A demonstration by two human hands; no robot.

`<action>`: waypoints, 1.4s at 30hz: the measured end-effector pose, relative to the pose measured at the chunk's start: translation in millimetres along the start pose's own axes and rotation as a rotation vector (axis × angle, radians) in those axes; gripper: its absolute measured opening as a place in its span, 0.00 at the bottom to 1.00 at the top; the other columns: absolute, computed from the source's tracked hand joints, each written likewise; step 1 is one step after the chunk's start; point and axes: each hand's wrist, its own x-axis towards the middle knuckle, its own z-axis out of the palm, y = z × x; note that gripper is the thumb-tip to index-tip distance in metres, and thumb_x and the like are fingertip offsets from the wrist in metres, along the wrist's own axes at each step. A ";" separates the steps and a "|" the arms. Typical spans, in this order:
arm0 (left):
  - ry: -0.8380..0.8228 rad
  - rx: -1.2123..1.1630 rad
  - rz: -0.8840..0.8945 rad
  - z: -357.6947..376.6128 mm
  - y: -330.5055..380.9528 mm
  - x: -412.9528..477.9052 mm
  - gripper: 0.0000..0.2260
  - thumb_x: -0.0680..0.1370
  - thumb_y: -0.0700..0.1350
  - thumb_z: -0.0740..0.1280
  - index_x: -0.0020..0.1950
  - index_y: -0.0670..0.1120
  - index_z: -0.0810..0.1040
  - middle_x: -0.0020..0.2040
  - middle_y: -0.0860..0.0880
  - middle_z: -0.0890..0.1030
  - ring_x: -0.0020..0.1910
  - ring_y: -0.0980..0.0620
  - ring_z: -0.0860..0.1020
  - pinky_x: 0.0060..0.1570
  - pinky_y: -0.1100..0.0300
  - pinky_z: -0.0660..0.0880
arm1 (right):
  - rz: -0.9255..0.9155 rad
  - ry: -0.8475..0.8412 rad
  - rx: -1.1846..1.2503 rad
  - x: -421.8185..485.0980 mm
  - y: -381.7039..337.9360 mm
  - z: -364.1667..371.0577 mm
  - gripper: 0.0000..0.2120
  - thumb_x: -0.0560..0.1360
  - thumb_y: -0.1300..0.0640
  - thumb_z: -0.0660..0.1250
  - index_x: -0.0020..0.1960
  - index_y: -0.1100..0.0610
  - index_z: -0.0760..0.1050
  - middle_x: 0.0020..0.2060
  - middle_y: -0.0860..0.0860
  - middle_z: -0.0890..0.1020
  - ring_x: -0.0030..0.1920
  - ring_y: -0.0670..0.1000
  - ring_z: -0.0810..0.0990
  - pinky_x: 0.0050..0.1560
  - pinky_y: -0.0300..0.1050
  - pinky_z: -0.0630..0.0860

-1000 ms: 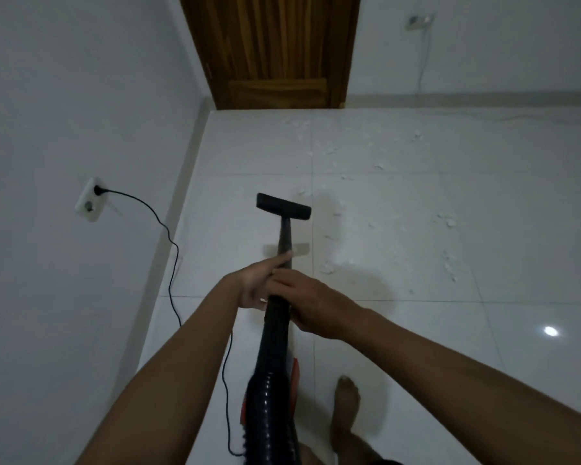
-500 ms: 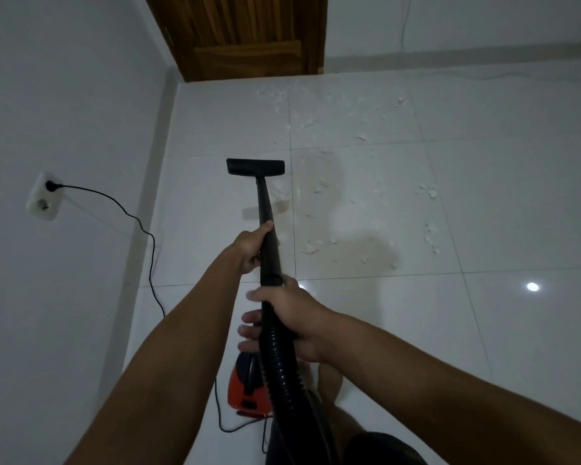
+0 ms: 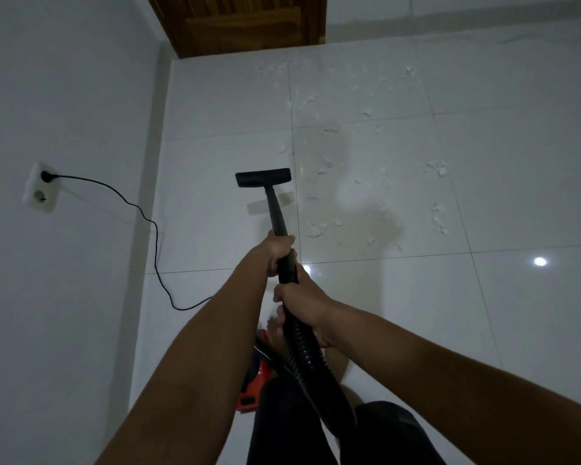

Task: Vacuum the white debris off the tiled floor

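With left hand and right hand clenched round wand, risks sweeping nozzle past debris on its right, or yanking cord loose.

- We note a glossy white tiled floor with one bright light reflection.
- We note a white left wall bearing a socket.
- We note a wooden door beyond.

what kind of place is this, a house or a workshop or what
Probably a room in a home: a glossy white tiled floor, a wooden door at the far wall, and a wall socket with the cord of the vacuum plugged in.
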 end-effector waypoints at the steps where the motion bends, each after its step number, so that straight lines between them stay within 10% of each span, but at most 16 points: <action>1: -0.001 0.004 0.008 -2.0 -2.8 4.3 0.17 0.82 0.44 0.62 0.70 0.45 0.64 0.39 0.43 0.75 0.32 0.51 0.75 0.28 0.60 0.76 | -0.001 -0.002 0.010 2.1 1.6 1.8 0.38 0.79 0.67 0.59 0.79 0.36 0.53 0.32 0.56 0.73 0.25 0.50 0.74 0.28 0.45 0.78; 16: -0.062 0.023 0.029 -80.6 -14.0 60.6 0.20 0.83 0.44 0.60 0.74 0.50 0.59 0.37 0.44 0.72 0.31 0.50 0.72 0.32 0.54 0.75 | -0.010 0.145 -0.044 58.8 18.2 76.1 0.20 0.86 0.53 0.57 0.77 0.44 0.60 0.39 0.56 0.74 0.32 0.51 0.74 0.23 0.35 0.74; 35: -0.141 0.149 -0.047 -98.7 -85.8 74.1 0.24 0.83 0.43 0.58 0.77 0.53 0.55 0.36 0.45 0.72 0.30 0.51 0.71 0.31 0.56 0.74 | -0.034 0.234 -0.079 97.8 90.1 110.2 0.27 0.85 0.57 0.56 0.81 0.42 0.55 0.56 0.57 0.79 0.42 0.53 0.79 0.43 0.47 0.78; 42: -0.126 0.081 -0.091 -77.3 -129.2 48.1 0.20 0.84 0.45 0.57 0.75 0.53 0.57 0.33 0.45 0.73 0.28 0.51 0.72 0.30 0.56 0.76 | -0.009 0.207 -0.067 55.7 132.2 93.3 0.22 0.86 0.53 0.55 0.79 0.42 0.59 0.42 0.55 0.75 0.36 0.49 0.74 0.39 0.42 0.74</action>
